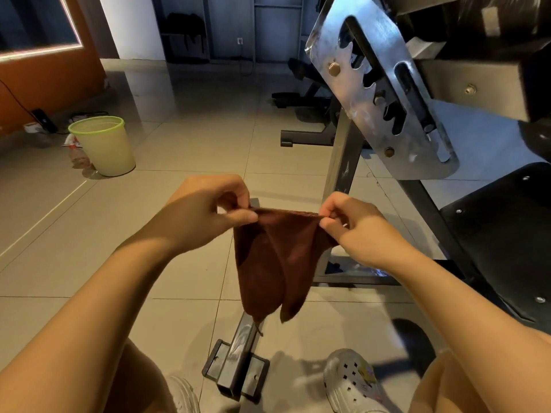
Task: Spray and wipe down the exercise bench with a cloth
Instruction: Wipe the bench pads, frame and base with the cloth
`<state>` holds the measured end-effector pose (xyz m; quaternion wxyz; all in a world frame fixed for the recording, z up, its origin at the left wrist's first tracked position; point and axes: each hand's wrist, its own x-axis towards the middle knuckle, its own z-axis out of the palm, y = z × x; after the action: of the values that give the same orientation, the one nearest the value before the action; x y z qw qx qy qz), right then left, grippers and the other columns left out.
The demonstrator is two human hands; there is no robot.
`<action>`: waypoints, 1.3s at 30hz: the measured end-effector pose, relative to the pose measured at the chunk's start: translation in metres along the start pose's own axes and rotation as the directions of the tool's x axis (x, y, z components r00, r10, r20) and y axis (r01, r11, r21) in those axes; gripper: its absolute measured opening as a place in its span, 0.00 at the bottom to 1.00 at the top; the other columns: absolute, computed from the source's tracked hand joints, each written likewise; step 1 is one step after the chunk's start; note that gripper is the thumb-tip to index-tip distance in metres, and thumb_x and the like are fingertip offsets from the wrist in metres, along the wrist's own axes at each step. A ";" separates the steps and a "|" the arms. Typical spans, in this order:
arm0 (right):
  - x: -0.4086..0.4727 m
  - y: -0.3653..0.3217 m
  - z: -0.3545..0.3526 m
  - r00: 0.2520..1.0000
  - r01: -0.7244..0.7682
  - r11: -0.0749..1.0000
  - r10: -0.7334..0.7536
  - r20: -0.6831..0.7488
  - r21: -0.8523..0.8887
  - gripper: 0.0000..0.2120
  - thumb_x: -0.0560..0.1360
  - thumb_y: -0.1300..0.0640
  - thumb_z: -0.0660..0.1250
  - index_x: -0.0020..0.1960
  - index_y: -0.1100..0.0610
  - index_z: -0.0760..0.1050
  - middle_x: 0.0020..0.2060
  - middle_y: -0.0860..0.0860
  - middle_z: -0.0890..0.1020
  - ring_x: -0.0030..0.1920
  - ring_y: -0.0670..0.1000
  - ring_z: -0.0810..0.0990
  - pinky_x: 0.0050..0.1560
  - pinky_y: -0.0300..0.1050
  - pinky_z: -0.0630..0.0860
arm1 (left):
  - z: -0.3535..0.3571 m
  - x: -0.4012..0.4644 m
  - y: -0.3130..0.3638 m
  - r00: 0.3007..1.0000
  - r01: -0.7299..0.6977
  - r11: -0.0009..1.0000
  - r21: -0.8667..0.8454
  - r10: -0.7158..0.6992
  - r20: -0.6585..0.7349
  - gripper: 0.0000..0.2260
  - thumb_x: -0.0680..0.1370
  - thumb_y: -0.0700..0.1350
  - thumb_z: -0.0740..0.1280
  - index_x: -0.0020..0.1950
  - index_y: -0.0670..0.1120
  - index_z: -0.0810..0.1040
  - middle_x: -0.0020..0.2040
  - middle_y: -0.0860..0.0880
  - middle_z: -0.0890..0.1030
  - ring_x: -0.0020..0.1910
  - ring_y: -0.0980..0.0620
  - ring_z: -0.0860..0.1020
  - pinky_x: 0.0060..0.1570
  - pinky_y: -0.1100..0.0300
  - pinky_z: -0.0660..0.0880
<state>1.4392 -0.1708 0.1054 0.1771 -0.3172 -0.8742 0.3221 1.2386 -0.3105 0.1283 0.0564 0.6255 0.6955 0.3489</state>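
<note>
Left hand point(205, 210) pinches top left corner of brown cloth point(274, 257), thumb and curled fingers point(238, 217) closed on edge. Right hand point(354, 225) pinches top right corner same way. Cloth stretched between hands along top edge, rest hanging in two folded points above tiled floor point(185, 150). Exercise bench point(507, 234) at right: black pad, grey steel frame, notched metal adjuster plate point(378, 84) above. Frame foot below cloth. Green-rimmed bin point(104, 144) far left on floor. White clog point(351, 380) bottom right.
</note>
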 end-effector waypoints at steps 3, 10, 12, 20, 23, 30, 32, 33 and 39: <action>-0.003 0.005 -0.015 0.999 0.017 0.991 -0.021 -0.026 -0.133 0.04 0.81 0.58 0.62 0.49 0.51 0.72 0.39 0.49 0.78 0.41 0.50 0.77 0.40 0.42 0.74 | 0.014 0.007 0.002 0.997 0.035 0.998 0.042 -0.038 0.072 0.12 0.70 0.48 0.75 0.37 0.53 0.72 0.38 0.54 0.78 0.39 0.57 0.77 0.37 0.68 0.75; 0.003 0.005 -0.063 0.986 -0.053 0.720 -0.071 -0.149 -0.692 0.13 0.82 0.54 0.58 0.63 0.48 0.76 0.55 0.51 0.80 0.56 0.53 0.77 0.50 0.45 0.72 | 0.053 0.048 0.018 0.965 0.192 0.968 -0.162 -0.216 -0.149 0.10 0.73 0.40 0.74 0.41 0.52 0.74 0.43 0.52 0.80 0.40 0.51 0.80 0.35 0.62 0.73; 0.014 0.008 -0.075 0.973 -0.137 0.780 -0.009 -0.229 -0.611 0.11 0.82 0.56 0.58 0.59 0.50 0.78 0.53 0.53 0.80 0.52 0.54 0.78 0.48 0.45 0.73 | 0.065 0.062 0.028 0.941 0.185 0.972 -0.145 -0.218 -0.259 0.08 0.74 0.41 0.73 0.47 0.53 0.77 0.43 0.54 0.81 0.36 0.55 0.79 0.33 0.68 0.73; 0.065 0.048 -0.084 0.772 0.200 0.826 0.198 -0.603 0.528 0.13 0.79 0.70 0.61 0.41 0.54 0.72 0.36 0.53 0.78 0.30 0.49 0.82 0.32 0.41 0.80 | 0.111 0.137 0.056 0.798 0.013 0.721 -0.693 -0.425 -0.427 0.11 0.77 0.35 0.68 0.45 0.52 0.76 0.45 0.52 0.80 0.44 0.53 0.80 0.41 0.67 0.77; 0.077 0.060 -0.088 0.660 0.285 0.922 0.011 -0.751 0.264 0.16 0.77 0.70 0.60 0.39 0.52 0.74 0.43 0.50 0.79 0.48 0.53 0.82 0.52 0.41 0.78 | 0.106 0.167 0.068 0.815 -0.128 0.836 -0.534 -0.218 -0.537 0.12 0.77 0.37 0.68 0.48 0.55 0.74 0.47 0.55 0.79 0.47 0.56 0.80 0.44 0.69 0.76; 0.121 0.063 -0.078 0.722 0.322 0.925 -0.378 -0.579 -0.203 0.24 0.81 0.53 0.56 0.77 0.48 0.59 0.72 0.39 0.61 0.68 0.29 0.56 0.71 0.35 0.62 | 0.075 0.209 0.061 0.857 -0.380 0.920 0.093 0.388 -0.339 0.19 0.77 0.39 0.64 0.67 0.50 0.69 0.65 0.54 0.69 0.67 0.56 0.68 0.63 0.70 0.65; 0.135 0.061 -0.077 0.673 0.283 0.909 -0.416 -0.612 -0.307 0.25 0.80 0.49 0.54 0.77 0.48 0.57 0.74 0.44 0.62 0.69 0.41 0.67 0.65 0.46 0.73 | 0.067 0.212 0.057 0.871 -0.359 0.904 0.233 0.414 -0.265 0.22 0.77 0.38 0.66 0.70 0.49 0.68 0.69 0.51 0.66 0.67 0.57 0.66 0.58 0.77 0.62; 0.141 0.061 -0.074 0.644 0.275 0.888 -0.456 -0.614 -0.369 0.27 0.80 0.49 0.54 0.78 0.48 0.56 0.75 0.47 0.61 0.68 0.50 0.72 0.60 0.51 0.77 | 0.063 0.213 0.056 0.868 -0.362 0.883 0.299 0.436 -0.238 0.23 0.77 0.38 0.67 0.70 0.48 0.67 0.70 0.50 0.65 0.66 0.55 0.67 0.55 0.77 0.64; 0.174 0.047 -0.064 0.561 0.253 0.849 -0.520 -0.644 -0.465 0.31 0.80 0.51 0.60 0.78 0.45 0.48 0.77 0.53 0.60 0.58 0.60 0.78 0.50 0.58 0.81 | 0.039 0.228 0.044 0.808 -0.441 0.774 0.456 0.563 -0.175 0.25 0.75 0.36 0.68 0.70 0.48 0.66 0.70 0.48 0.64 0.63 0.48 0.72 0.54 0.74 0.65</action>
<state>1.3648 0.0028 0.1388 0.5345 -0.2427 -0.8089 -0.0320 1.2467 -0.0881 0.2054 -0.2736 0.7271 0.5561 0.2953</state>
